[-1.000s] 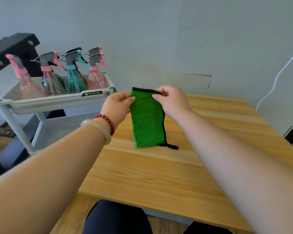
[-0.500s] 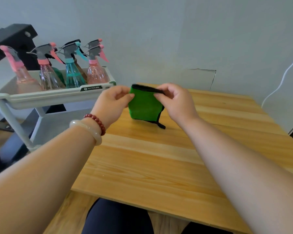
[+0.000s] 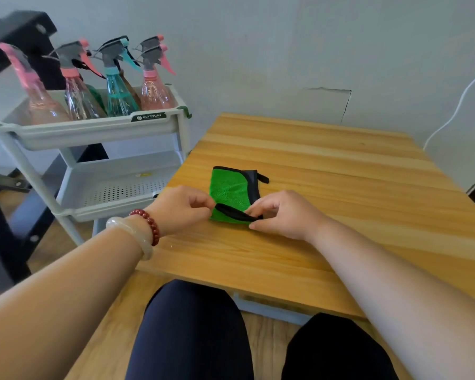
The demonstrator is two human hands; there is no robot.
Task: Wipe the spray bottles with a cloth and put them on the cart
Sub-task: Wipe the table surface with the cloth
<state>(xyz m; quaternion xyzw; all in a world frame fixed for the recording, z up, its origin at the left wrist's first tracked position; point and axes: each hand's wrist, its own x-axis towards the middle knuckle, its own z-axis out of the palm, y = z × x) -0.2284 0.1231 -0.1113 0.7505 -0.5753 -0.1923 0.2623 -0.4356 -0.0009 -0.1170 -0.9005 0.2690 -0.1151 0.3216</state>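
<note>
A green cloth (image 3: 229,191) with black edging lies folded on the wooden table (image 3: 327,187). My left hand (image 3: 183,208) pinches its near left corner, and my right hand (image 3: 284,213) pinches the near black edge on the right. Several spray bottles stand in the top tray of the pale cart (image 3: 93,130) to the left: a pink one (image 3: 35,97), a clear one with a pink collar (image 3: 77,97), a teal one (image 3: 118,94) and another pink one (image 3: 155,91). More bottles stand half hidden behind them.
The cart's lower perforated shelf (image 3: 121,187) sits beside the table's left edge. A black metal frame (image 3: 14,31) stands behind the cart. A white cable (image 3: 461,102) hangs on the wall at the right. My knees are under the table's near edge.
The cloth was held up by its top edge in front of me; both hands have come down and toward me, and the cloth now lies folded on the table.
</note>
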